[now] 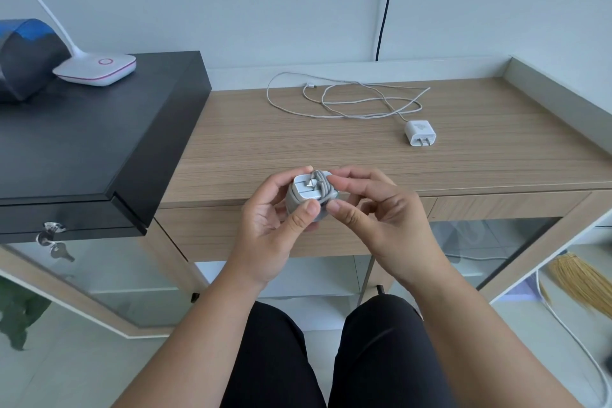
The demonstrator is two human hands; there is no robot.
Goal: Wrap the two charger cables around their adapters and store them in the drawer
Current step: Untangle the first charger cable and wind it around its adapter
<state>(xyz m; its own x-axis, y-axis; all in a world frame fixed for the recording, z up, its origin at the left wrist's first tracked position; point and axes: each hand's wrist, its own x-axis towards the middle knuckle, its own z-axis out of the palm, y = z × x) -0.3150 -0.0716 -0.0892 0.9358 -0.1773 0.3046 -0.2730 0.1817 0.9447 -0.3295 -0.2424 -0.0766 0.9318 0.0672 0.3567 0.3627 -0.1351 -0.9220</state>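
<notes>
Small white square adapter (pixel 309 190) wound with grey cable, gripped between left hand (pixel 275 225) and right hand (pixel 371 209); best tucking the loose end under the right thumb firmly.

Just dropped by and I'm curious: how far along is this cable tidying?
About halfway. Both hands, left hand and right hand, hold the first adapter, its cable already coiled around it; the fingers seem to be finishing the end. The second adapter lies on the wooden table with its loose cable unwound. Nothing is stored yet: the drawer front looks closed.
</notes>
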